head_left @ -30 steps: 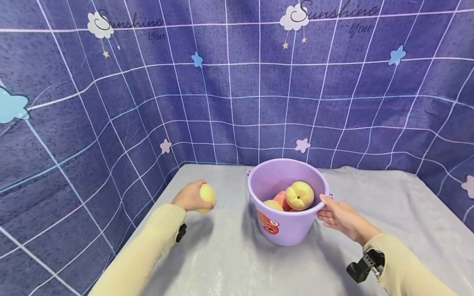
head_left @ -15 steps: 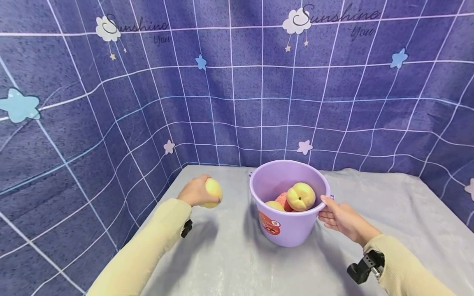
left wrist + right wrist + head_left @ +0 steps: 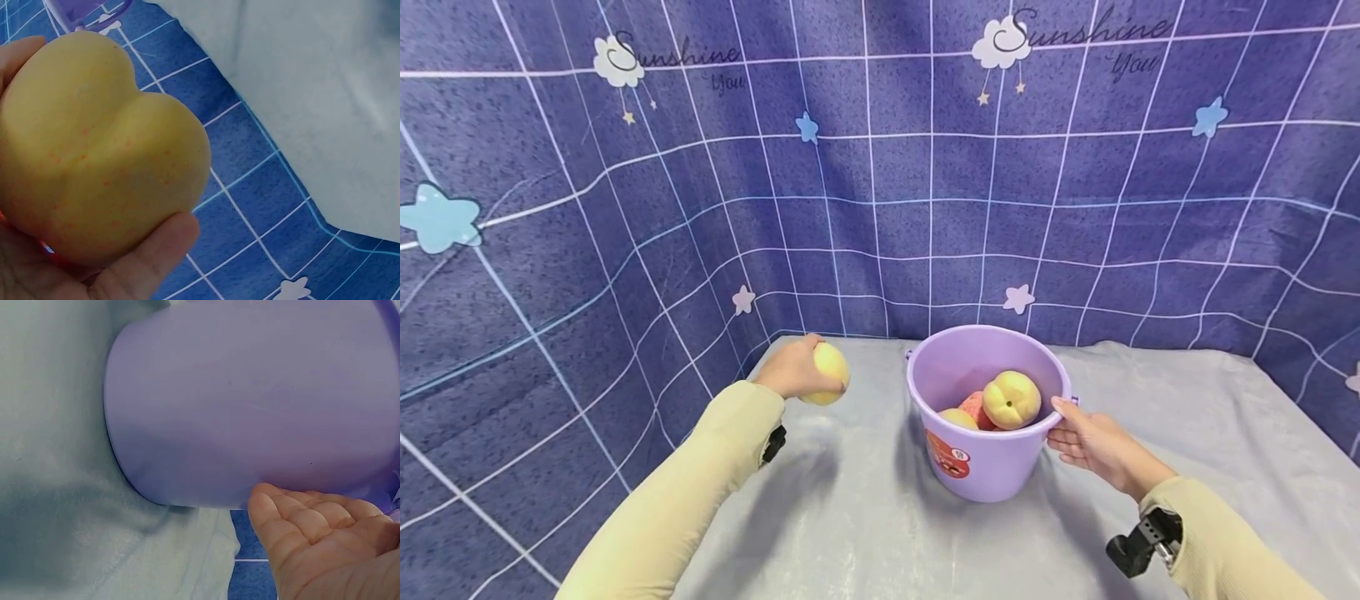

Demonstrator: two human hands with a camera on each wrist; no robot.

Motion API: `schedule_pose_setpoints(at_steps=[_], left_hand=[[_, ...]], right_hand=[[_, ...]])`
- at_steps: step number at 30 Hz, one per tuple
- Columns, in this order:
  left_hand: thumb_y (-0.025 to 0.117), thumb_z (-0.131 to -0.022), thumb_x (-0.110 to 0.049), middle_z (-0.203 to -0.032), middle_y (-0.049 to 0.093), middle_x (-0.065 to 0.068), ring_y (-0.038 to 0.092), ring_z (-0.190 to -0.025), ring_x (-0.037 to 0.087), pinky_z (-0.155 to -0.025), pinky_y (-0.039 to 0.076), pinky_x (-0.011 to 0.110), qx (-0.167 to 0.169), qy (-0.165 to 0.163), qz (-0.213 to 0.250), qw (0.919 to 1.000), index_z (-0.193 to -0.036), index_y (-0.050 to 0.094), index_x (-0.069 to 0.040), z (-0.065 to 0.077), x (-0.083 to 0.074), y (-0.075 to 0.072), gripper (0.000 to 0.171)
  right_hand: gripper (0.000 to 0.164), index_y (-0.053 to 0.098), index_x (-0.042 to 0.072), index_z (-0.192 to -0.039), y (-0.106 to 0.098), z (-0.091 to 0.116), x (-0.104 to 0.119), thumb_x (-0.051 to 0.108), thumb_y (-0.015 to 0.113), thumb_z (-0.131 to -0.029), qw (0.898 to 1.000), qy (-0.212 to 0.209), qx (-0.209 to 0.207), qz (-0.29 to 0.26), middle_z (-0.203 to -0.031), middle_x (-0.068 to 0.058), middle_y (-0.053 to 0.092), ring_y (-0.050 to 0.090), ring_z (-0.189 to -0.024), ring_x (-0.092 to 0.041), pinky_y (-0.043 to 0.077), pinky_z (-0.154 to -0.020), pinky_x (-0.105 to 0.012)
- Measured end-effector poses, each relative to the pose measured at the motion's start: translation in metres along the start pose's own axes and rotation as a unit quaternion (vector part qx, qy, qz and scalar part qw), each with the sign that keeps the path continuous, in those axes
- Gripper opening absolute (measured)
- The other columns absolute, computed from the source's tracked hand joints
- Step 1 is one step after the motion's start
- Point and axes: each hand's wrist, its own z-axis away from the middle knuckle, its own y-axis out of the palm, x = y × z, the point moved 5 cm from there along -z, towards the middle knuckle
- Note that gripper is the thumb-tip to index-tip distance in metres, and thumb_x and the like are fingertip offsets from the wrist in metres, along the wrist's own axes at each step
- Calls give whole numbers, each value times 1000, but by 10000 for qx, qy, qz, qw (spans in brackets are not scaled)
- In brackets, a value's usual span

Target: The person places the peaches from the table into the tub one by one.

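Observation:
My left hand holds a yellow peach above the table, left of the purple bucket. Close up in the left wrist view, the peach shows a deep cleft and small reddish specks, with thumb and fingers curled round it. At the bucket's right side my right hand grips the rim, thumb on top and the other fingers against the outer wall. Inside the bucket lie another yellow peach, a red bumpy fruit and a paler yellow one, partly hidden by the front rim.
The bucket stands upright on a grey cloth-covered table. A blue curtain with white grid lines and stars hangs behind the table and along its left side. A red label is on the bucket's front.
Holding the peach, my left hand first moved right, then rose a little higher over the table. My right hand has stayed at the bucket's rim, and the bucket stands where it was.

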Motion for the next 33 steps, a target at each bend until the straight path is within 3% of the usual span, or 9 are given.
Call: schedule_pose_setpoints(at_steps=[11,19,29,33], left_hand=[[76,-63,-41,-104,65,15,61,-87,30,-76,50,42,-83,57,6,9999,-123,54,-1,-3,-11,-10,75],[81,-63,-31,-116,60,19,56,-103,33,-86,47,48,-375,598,1000,9925,-131,51,-3,-5,-25,-4,79],[84,-61,-23,-114,57,18,55,-102,33,-86,47,48,-492,866,1568,9826,-124,51,-4,-2,-32,3,74],[86,-59,-17,-114,57,18,55,-103,34,-87,46,49,-727,984,1870,9747,-121,51,-1,0,-32,4,73]], right_hand=[[81,19,-28,-135,0,2,-4,46,25,-102,10000,36,-21,24,-136,-41,29,35,-128,-47,38,-101,-49],[80,19,-28,-135,-3,3,-5,45,23,-102,9999,10,-39,115,-136,-40,30,36,-127,-48,42,-99,-46],[80,18,-28,-134,-2,3,-3,45,22,-102,10000,24,-32,60,-136,-41,29,34,-128,-48,39,-101,-47],[80,19,-29,-134,0,2,-1,45,23,-102,10000,0,-17,8,-136,-41,28,34,-128,-48,39,-101,-47]])
